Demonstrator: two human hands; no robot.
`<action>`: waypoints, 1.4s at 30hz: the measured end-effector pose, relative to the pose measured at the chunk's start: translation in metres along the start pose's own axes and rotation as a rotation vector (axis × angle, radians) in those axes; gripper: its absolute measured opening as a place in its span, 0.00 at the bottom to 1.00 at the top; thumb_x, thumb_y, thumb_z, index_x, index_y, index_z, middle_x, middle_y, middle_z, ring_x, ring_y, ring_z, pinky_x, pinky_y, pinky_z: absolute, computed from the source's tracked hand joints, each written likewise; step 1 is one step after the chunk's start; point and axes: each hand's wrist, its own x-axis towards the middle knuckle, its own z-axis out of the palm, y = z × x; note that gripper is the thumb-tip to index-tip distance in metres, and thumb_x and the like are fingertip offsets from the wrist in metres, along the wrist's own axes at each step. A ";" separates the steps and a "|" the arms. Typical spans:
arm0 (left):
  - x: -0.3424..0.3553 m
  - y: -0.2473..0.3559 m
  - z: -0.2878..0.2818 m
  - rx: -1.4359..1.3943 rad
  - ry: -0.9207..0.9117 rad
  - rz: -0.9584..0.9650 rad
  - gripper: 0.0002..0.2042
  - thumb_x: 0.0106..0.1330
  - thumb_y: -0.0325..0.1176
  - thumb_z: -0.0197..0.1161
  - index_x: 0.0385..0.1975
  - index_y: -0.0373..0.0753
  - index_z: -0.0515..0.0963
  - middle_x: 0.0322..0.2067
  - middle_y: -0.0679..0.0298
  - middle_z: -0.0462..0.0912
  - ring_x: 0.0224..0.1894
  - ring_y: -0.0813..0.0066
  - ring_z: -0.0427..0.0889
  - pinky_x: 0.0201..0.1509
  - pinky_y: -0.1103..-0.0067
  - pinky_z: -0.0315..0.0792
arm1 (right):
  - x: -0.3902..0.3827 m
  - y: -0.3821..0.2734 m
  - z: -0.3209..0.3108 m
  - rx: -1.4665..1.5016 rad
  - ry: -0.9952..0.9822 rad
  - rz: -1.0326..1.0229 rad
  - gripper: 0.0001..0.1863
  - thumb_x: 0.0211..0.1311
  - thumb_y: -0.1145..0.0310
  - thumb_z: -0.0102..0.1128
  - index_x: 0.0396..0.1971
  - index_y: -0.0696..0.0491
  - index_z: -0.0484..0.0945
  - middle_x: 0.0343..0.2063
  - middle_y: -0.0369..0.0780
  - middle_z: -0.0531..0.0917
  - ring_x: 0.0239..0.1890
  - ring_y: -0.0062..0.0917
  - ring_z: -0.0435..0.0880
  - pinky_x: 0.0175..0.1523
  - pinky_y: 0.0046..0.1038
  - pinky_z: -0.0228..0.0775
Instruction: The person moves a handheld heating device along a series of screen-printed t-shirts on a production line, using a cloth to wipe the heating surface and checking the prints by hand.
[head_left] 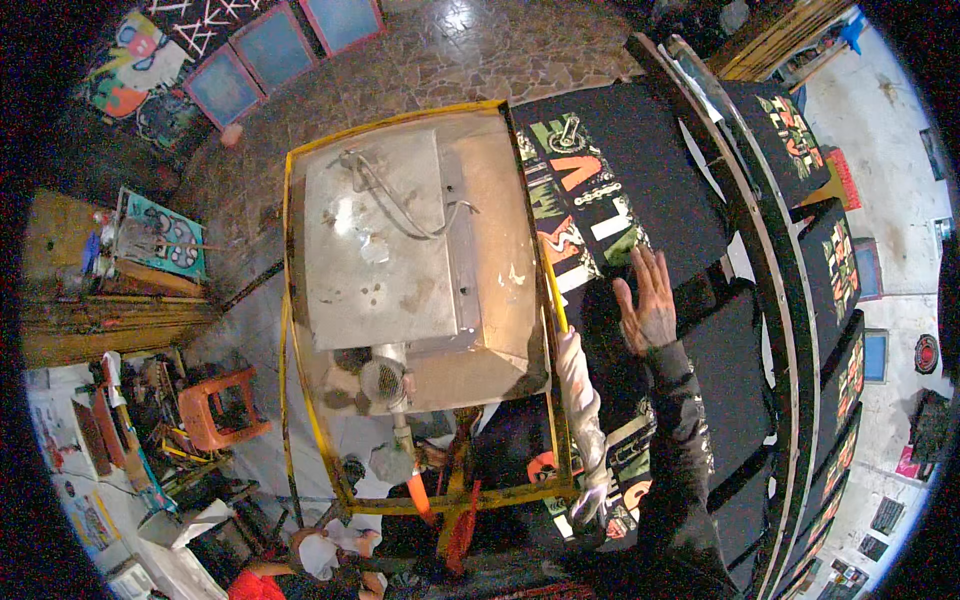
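Observation:
My right hand (650,305) lies spread, palm down, on or just above a black printed shirt (665,170). Its fingers point toward the print of orange, green and cream shapes. A dark sleeve covers the right forearm, which comes up from the lower edge. Left of the hand stands a yellow metal frame (400,118) bearing a box-like metal panel (380,270) with a bent wire handle and a round blower grille. Beside the hand, a twisted pale cloth (580,400) runs along the frame's right rail. My left hand does not show.
More black printed shirts (840,260) lie beyond a long dark rail (770,270) on the right. An orange plastic stool (222,410) stands at left. Another person with a white cap (318,555) is at the lower left. Framed screens (275,45) lean at the upper left.

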 end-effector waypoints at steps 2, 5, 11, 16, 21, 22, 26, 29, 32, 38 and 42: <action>-0.002 0.001 0.002 0.011 0.000 -0.026 0.22 0.57 0.32 0.61 0.52 0.37 0.65 0.50 0.58 0.71 0.51 0.66 0.71 0.57 0.73 0.67 | 0.015 -0.002 0.013 -0.098 -0.054 0.025 0.31 0.69 0.54 0.47 0.66 0.56 0.58 0.67 0.47 0.59 0.71 0.43 0.50 0.70 0.45 0.46; -0.001 0.003 0.011 0.019 -0.009 -0.036 0.22 0.57 0.32 0.61 0.52 0.37 0.65 0.49 0.58 0.71 0.51 0.66 0.72 0.56 0.73 0.67 | 0.022 -0.004 0.027 -0.198 -0.073 0.034 0.34 0.68 0.54 0.47 0.68 0.57 0.53 0.70 0.46 0.53 0.73 0.42 0.43 0.72 0.49 0.37; 0.000 0.010 0.027 0.020 -0.018 -0.057 0.22 0.57 0.32 0.61 0.51 0.37 0.66 0.48 0.58 0.71 0.49 0.66 0.72 0.55 0.73 0.68 | 0.012 -0.018 0.029 -0.234 -0.078 0.017 0.34 0.67 0.56 0.48 0.68 0.57 0.54 0.71 0.43 0.53 0.74 0.38 0.45 0.73 0.49 0.33; 0.006 0.019 0.049 0.005 -0.060 -0.025 0.22 0.56 0.33 0.61 0.51 0.37 0.66 0.47 0.58 0.72 0.49 0.67 0.73 0.54 0.73 0.68 | 0.005 -0.013 0.021 -0.242 -0.085 -0.027 0.32 0.66 0.58 0.49 0.68 0.52 0.57 0.70 0.39 0.56 0.74 0.36 0.46 0.73 0.50 0.32; 0.003 0.027 0.064 -0.018 -0.075 0.005 0.22 0.56 0.33 0.62 0.50 0.36 0.67 0.47 0.58 0.72 0.48 0.67 0.73 0.53 0.73 0.69 | 0.001 -0.017 0.015 -0.228 -0.136 -0.070 0.31 0.66 0.60 0.49 0.67 0.53 0.58 0.69 0.39 0.57 0.73 0.36 0.47 0.73 0.51 0.31; 0.002 0.029 0.065 -0.022 -0.077 0.008 0.22 0.56 0.33 0.62 0.50 0.36 0.67 0.46 0.58 0.72 0.47 0.67 0.73 0.53 0.73 0.69 | 0.000 -0.018 0.014 -0.220 -0.149 -0.071 0.31 0.66 0.60 0.49 0.67 0.54 0.58 0.69 0.39 0.57 0.73 0.36 0.47 0.73 0.51 0.31; 0.001 0.031 0.067 -0.028 -0.075 0.015 0.22 0.55 0.33 0.62 0.49 0.36 0.67 0.46 0.58 0.73 0.47 0.67 0.73 0.52 0.73 0.69 | -0.004 -0.019 0.014 -0.182 -0.141 -0.089 0.31 0.65 0.60 0.49 0.67 0.54 0.59 0.69 0.40 0.59 0.73 0.36 0.48 0.73 0.51 0.31; 0.001 0.033 0.066 -0.032 -0.076 0.018 0.22 0.55 0.33 0.62 0.49 0.36 0.67 0.45 0.58 0.73 0.46 0.67 0.74 0.52 0.73 0.69 | -0.006 -0.020 0.009 -0.177 -0.137 -0.094 0.31 0.65 0.60 0.49 0.67 0.55 0.59 0.68 0.40 0.60 0.73 0.36 0.49 0.73 0.51 0.31; 0.003 0.033 0.064 -0.029 -0.075 0.016 0.21 0.55 0.33 0.62 0.49 0.36 0.67 0.45 0.58 0.73 0.46 0.67 0.74 0.51 0.73 0.70 | -0.007 -0.020 0.008 -0.165 -0.122 -0.116 0.32 0.64 0.62 0.52 0.66 0.55 0.59 0.66 0.41 0.63 0.72 0.35 0.53 0.73 0.49 0.33; 0.006 0.032 0.055 -0.020 -0.062 -0.001 0.21 0.54 0.33 0.62 0.48 0.36 0.68 0.44 0.58 0.74 0.44 0.67 0.74 0.50 0.73 0.70 | 0.000 -0.017 -0.005 0.059 0.186 -0.116 0.23 0.58 0.74 0.58 0.56 0.56 0.72 0.55 0.40 0.77 0.61 0.37 0.73 0.70 0.46 0.50; 0.008 0.029 0.049 -0.012 -0.053 -0.009 0.21 0.54 0.33 0.62 0.48 0.36 0.68 0.43 0.58 0.74 0.44 0.67 0.75 0.49 0.73 0.70 | -0.001 -0.016 -0.004 0.173 0.272 -0.043 0.17 0.60 0.71 0.60 0.49 0.56 0.74 0.43 0.41 0.84 0.48 0.37 0.81 0.60 0.44 0.63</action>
